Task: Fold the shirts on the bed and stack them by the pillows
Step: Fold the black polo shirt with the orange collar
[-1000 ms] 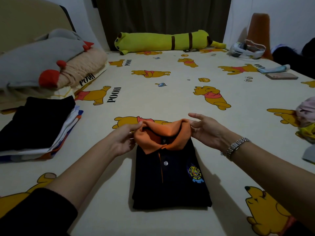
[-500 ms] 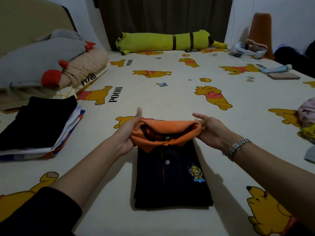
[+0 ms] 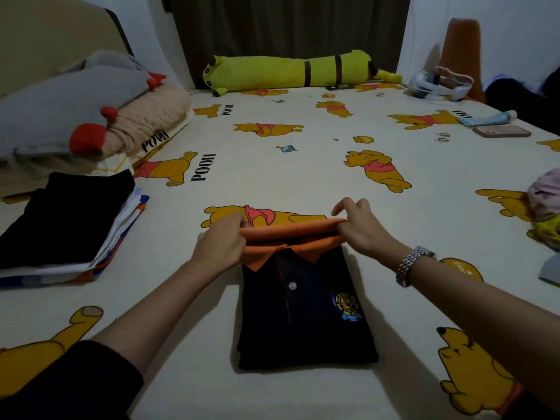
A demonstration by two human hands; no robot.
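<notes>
A folded dark polo shirt [image 3: 306, 316] with an orange collar [image 3: 291, 234] lies flat on the bed in front of me, badge side up. My left hand [image 3: 222, 242] grips the collar's left end, fingers curled over it. My right hand [image 3: 360, 227] pinches the collar's right end, with a metal watch on that wrist. The collar is stretched straight between both hands. A stack of folded shirts [image 3: 63, 219], black on top, sits at the left beside the pillows [image 3: 75, 113].
The Pooh-print bed sheet [image 3: 303, 165] covers the bed. A long yellow plush [image 3: 291, 71] lies along the far edge. A phone [image 3: 501, 131] and a white headset [image 3: 439, 84] lie far right. Unfolded clothes [image 3: 545, 207] are heaped at the right edge.
Both hands have closed on the collar's two ends and pulled it out flat and straight; before, the collar stood up loosely rounded between open fingers.
</notes>
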